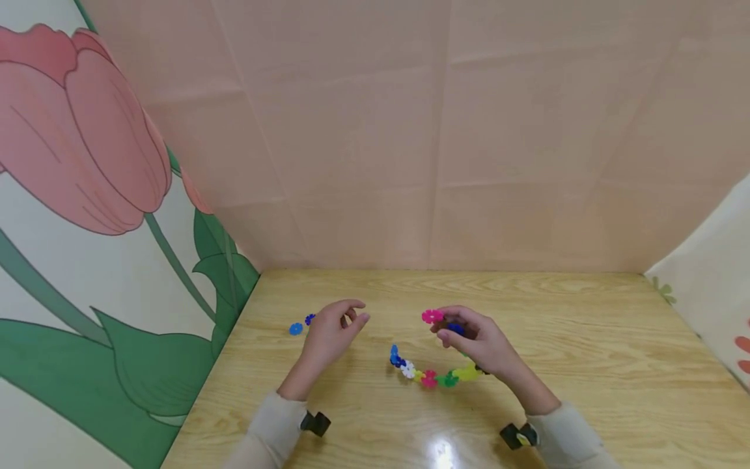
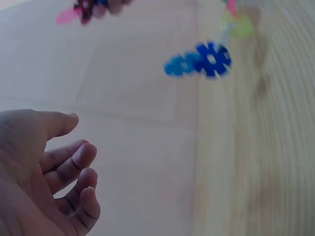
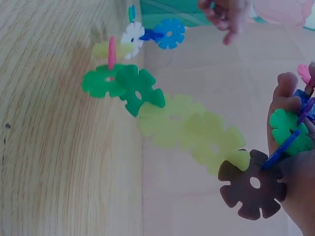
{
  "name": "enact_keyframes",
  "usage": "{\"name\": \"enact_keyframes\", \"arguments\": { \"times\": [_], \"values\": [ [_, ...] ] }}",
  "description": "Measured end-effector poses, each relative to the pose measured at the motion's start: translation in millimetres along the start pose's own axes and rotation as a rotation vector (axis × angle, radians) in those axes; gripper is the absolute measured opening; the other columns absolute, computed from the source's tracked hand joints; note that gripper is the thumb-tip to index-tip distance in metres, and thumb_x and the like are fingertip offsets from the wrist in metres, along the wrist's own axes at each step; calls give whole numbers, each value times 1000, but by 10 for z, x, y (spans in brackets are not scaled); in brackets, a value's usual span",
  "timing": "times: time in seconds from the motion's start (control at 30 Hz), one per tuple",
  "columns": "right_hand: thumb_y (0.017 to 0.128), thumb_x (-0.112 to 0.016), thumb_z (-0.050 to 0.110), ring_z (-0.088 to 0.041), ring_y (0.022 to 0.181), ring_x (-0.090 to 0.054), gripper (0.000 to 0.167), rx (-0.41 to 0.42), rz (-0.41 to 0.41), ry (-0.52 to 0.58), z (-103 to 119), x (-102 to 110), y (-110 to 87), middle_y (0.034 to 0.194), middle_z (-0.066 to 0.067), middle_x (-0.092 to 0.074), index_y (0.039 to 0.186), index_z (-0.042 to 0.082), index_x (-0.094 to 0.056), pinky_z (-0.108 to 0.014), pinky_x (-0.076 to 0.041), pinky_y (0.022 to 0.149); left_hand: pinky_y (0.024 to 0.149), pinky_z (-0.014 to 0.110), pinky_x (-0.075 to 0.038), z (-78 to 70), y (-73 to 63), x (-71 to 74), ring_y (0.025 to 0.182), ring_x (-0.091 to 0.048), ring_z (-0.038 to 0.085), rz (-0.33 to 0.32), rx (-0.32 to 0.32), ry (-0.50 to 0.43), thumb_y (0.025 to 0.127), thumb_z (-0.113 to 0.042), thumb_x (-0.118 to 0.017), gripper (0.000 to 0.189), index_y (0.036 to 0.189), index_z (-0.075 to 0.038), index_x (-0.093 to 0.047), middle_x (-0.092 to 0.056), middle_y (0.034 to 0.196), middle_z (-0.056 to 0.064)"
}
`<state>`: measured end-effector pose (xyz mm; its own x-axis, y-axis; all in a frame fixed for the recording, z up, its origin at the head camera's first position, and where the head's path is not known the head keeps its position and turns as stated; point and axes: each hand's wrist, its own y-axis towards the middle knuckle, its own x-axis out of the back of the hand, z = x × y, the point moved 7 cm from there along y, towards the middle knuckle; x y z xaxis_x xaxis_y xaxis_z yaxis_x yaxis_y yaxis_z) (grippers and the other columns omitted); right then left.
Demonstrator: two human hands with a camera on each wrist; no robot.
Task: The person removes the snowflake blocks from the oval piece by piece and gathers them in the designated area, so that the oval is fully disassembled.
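Observation:
A chain of slotted plastic flower discs (image 1: 430, 379) in many colours curves out from my right hand (image 1: 483, 342). That hand grips one end of it, with a pink disc (image 1: 431, 316) jutting past the fingertips and a blue disc (image 1: 455, 329) between fingers and thumb. In the right wrist view, the chain runs from a brown disc (image 3: 253, 187) near the palm through yellow and green discs to a light blue disc (image 3: 170, 33). My left hand (image 1: 331, 332) is held over the table at the left, fingers loosely bent, holding nothing.
Beside the left hand, a loose light blue disc (image 1: 295, 329) and a dark blue disc (image 1: 309, 319) lie on the wooden table (image 1: 586, 339). A pinkish cloth (image 1: 351, 163) hangs behind the table's far edge. A tulip-printed panel (image 1: 88, 163) borders the left side.

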<state>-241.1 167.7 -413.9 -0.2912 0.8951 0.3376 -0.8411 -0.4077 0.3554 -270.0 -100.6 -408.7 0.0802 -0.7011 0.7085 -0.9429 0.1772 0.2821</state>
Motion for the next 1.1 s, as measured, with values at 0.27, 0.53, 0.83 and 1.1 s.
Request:
{"name": "enact_keyframes", "arguments": {
  "times": [0.27,0.53,0.83,1.1],
  "values": [
    [99,-63,2,-17,86,-69,25,10,6,20,2,-13,0,107,-16,-70,124,2,-61,-32,-60,71,65,24,-50,-488,-81,-82,80,-57,7,57,-149,-90,99,-36,-67,27,120,-18,-72,-63,91,-11],
    [97,-65,0,-20,85,-70,24,53,6,-10,36,-33,1,103,-11,-72,120,5,-64,-30,-58,64,72,21,-52,-811,-126,-213,90,-59,7,133,-280,-138,101,-35,-64,31,126,-17,-68,-67,103,-7],
    [97,-66,0,-11,73,-63,24,77,22,-34,74,-58,2,99,-7,-71,119,8,-65,-29,-54,58,76,29,-57,-949,-101,-330,95,-63,14,158,-348,-183,101,-30,-64,26,120,-13,-69,-70,111,-1],
    [97,-66,1,-12,75,-65,24,66,42,-13,90,-84,-8,100,-10,-71,120,7,-64,-30,-56,59,75,20,-54,-996,-82,-412,91,-63,7,154,-362,-181,99,-26,-67,19,112,-12,-72,-71,107,0]
  ]
}}
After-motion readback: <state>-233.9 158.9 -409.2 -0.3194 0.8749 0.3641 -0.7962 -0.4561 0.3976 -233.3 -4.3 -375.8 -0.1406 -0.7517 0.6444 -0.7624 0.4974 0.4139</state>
